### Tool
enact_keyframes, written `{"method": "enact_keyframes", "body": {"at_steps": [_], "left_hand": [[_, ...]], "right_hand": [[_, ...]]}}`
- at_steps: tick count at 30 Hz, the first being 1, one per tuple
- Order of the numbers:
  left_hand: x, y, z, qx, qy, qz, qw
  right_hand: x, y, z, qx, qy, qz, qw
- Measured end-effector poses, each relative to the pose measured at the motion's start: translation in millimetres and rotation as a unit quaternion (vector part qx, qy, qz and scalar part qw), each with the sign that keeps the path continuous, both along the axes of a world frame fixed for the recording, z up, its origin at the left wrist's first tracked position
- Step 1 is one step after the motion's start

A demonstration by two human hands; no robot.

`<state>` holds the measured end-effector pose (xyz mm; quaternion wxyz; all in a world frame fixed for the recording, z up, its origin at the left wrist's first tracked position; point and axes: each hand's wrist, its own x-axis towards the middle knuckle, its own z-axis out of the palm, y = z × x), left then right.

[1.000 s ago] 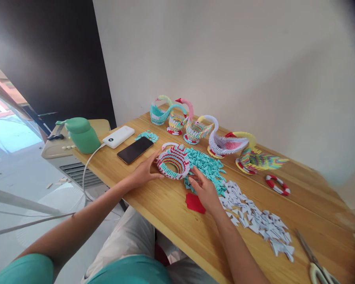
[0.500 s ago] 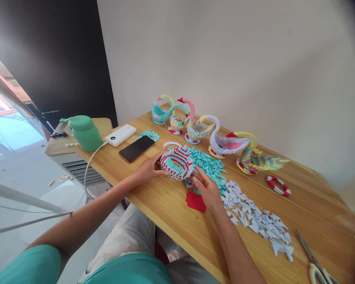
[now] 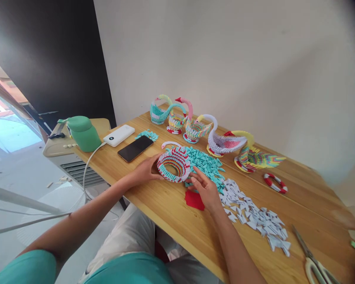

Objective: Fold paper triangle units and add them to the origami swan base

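Note:
My left hand [image 3: 146,170] grips the left side of a round basket made of folded paper pieces [image 3: 174,179], banded in red, white, turquoise and yellow. The basket is tilted so that its hollow and round opening face me. At its right edge is my right hand [image 3: 205,187], fingers apart and slightly curved; whether the fingertips touch the rim I cannot tell. Just behind the basket shows a pale curved neck with a pink tip [image 3: 170,143]. A pile of turquoise folded paper pieces [image 3: 207,163] lies to the right, and a red flat piece [image 3: 194,200] is under my right wrist.
Several paper swans [image 3: 225,144] line the wall side. White paper pieces [image 3: 254,213], a red-and-white ring [image 3: 275,183] and scissors [image 3: 310,256] lie on the right. A phone [image 3: 135,148], a power bank [image 3: 119,135] with cable and a green bottle [image 3: 84,134] are on the left.
The basket has been tilted, so its round opening now shows more fully. My left hand keeps its grip, and my right hand stays at the basket's right edge.

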<state>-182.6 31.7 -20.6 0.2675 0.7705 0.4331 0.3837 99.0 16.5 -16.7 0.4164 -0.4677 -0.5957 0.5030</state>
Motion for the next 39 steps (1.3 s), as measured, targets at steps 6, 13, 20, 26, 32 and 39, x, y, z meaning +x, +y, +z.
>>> {"method": "enact_keyframes", "body": {"at_steps": [6, 13, 20, 26, 32, 39], "left_hand": [[-3.3, -10.7, -16.0, -0.010, 0.011, 0.044, 0.999], [18.5, -21.5, -10.3, 0.003, -0.056, 0.062, 0.996], [18.4, -13.3, -6.1, -0.005, -0.042, 0.057, 0.997], [13.3, -16.4, -18.7, 0.004, -0.042, 0.072, 0.996], [14.8, -18.3, -18.0, -0.011, -0.036, 0.093, 0.995], [15.2, -20.9, -19.5, -0.020, -0.034, 0.107, 0.994]], "right_hand": [[-0.6, -1.9, 4.9, 0.010, 0.006, -0.040, 0.999], [-5.5, -5.6, 5.8, -0.009, 0.007, -0.027, 1.000], [2.3, -7.8, 16.1, 0.043, -0.077, -0.020, 0.996], [27.6, -33.9, 43.1, 0.229, -0.393, 0.048, 0.889], [35.4, -58.6, 32.1, 0.316, -0.469, 0.121, 0.816], [41.7, -58.7, -3.3, 0.355, -0.444, 0.086, 0.818]]}}
